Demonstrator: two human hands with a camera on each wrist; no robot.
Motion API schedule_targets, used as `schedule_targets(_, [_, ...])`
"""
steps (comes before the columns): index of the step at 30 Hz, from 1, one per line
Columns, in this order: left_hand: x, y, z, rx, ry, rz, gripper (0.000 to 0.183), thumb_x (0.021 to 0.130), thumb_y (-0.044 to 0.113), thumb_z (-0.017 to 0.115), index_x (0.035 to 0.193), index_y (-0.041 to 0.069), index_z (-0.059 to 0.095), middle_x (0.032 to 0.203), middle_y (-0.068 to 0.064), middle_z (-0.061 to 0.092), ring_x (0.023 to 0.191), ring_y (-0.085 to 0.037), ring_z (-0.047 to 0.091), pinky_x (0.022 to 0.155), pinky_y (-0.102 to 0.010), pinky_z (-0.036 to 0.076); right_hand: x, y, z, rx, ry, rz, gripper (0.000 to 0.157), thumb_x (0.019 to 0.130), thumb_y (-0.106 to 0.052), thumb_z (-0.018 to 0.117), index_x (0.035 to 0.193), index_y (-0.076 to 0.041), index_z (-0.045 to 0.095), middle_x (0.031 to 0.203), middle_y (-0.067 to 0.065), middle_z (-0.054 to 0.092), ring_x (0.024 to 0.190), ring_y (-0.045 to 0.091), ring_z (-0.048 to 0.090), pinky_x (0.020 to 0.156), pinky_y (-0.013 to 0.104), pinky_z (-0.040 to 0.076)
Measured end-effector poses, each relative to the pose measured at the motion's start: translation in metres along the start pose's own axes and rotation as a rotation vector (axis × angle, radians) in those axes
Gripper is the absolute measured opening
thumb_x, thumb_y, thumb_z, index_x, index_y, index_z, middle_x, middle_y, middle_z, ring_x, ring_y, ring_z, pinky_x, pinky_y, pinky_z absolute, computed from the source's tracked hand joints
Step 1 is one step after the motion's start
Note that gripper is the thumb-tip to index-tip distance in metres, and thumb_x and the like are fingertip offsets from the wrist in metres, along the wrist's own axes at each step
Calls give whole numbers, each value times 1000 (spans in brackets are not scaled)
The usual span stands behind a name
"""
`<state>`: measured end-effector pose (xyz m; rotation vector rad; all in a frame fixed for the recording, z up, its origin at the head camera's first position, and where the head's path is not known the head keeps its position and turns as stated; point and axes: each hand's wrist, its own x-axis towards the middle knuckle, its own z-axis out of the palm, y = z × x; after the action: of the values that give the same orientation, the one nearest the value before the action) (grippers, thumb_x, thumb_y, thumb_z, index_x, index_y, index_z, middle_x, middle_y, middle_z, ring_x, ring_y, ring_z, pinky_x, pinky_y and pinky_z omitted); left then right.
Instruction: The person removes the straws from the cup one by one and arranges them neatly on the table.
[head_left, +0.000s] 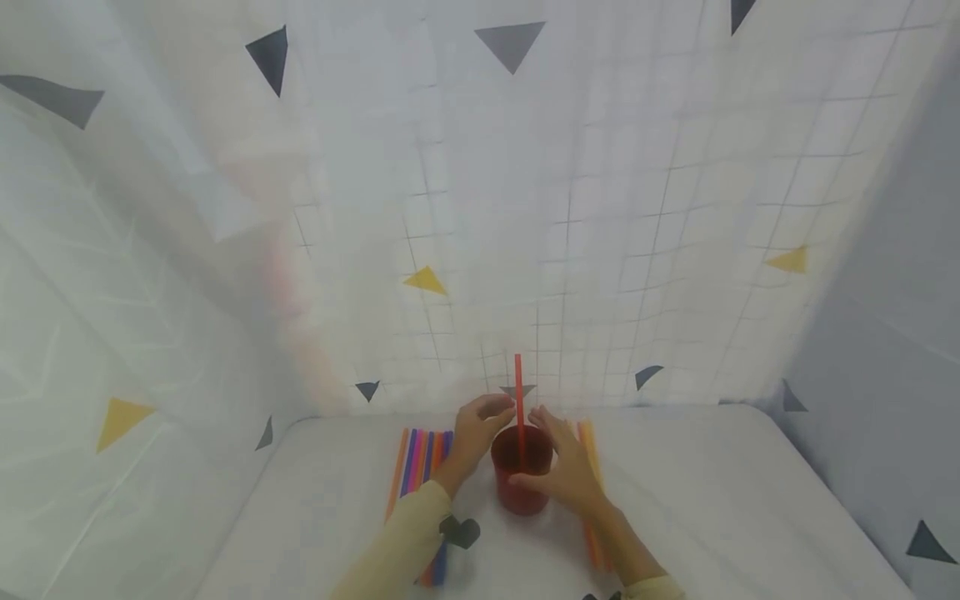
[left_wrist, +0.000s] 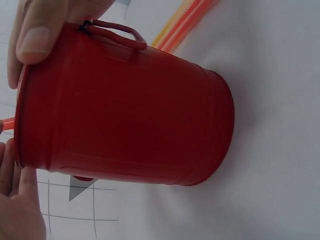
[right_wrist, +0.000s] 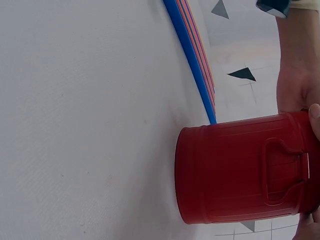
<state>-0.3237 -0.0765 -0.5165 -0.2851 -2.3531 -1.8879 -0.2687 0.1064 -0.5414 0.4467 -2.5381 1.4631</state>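
Note:
A small red bucket [head_left: 522, 496] with loop handles on its sides stands on the white table. A red straw [head_left: 519, 379] rises upright from its mouth. My left hand [head_left: 476, 429] is over the bucket's far left side, thumb and fingertips meeting at the straw just above the rim. My right hand [head_left: 568, 468] grips the rim from the right, with the thumb [left_wrist: 37, 40] across the near edge and the fingers at the far side. In the right wrist view the bucket [right_wrist: 240, 172] lies sideways and hides most of both hands' fingers.
Several orange, blue, purple and pink straws [head_left: 420, 462] lie in a row left of the bucket. More yellow and orange straws [head_left: 590, 442] lie to the right, partly under my right forearm. A pale patterned cloth wall [head_left: 495, 208] rises behind the table [head_left: 720, 492].

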Motion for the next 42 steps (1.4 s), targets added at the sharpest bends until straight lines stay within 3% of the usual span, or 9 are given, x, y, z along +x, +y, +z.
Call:
schedule_targets(5, [5,0,5,7,-12,9,27,87,26,74,113,21,71,108,6,70,105,-13,64,92,-34,52,-1,1,1,8,26,-37,115,59,-55,89,153,-34,26,147,-14,45,137,13,36,108,52,36])
schedule_targets(12, [9,1,12,-13,-30,-15,33,82,32,78,112,20,72,104,5,71,102,-14,65,90,-35,54,-2,1,-1,-8,13,-57,117,60,-57,87,154,-33,23,149,-10,43,138,17,35,107,53,37])
schedule_targets(24, [7,10,13,43,-28,-43,37,80,43,78,110,22,72,101,9,71,99,-11,65,92,-37,53,-3,-3,-2,3,11,-35,116,60,-53,89,154,-31,24,149,-11,43,138,15,34,108,54,35])
schedule_targets(29, [9,23,8,17,-22,4,35,82,39,78,110,18,73,102,8,71,101,-12,65,92,-36,52,-2,-4,-2,15,14,-25,116,59,-53,90,154,-32,25,148,-10,44,138,17,35,107,56,36])
schedule_targets(36, [13,50,-6,-19,-19,49,31,85,33,76,112,19,71,104,6,71,100,-13,65,89,-34,54,0,-3,-2,-14,-14,39,114,59,-59,87,151,-44,21,146,-19,42,138,10,33,105,55,40])
schedule_targets(42, [17,67,-21,-55,-12,107,28,86,24,76,111,12,72,102,1,72,96,-16,67,84,-34,56,-1,-2,-2,5,-34,57,113,59,-60,86,151,-43,23,146,-16,43,137,12,34,105,55,40])
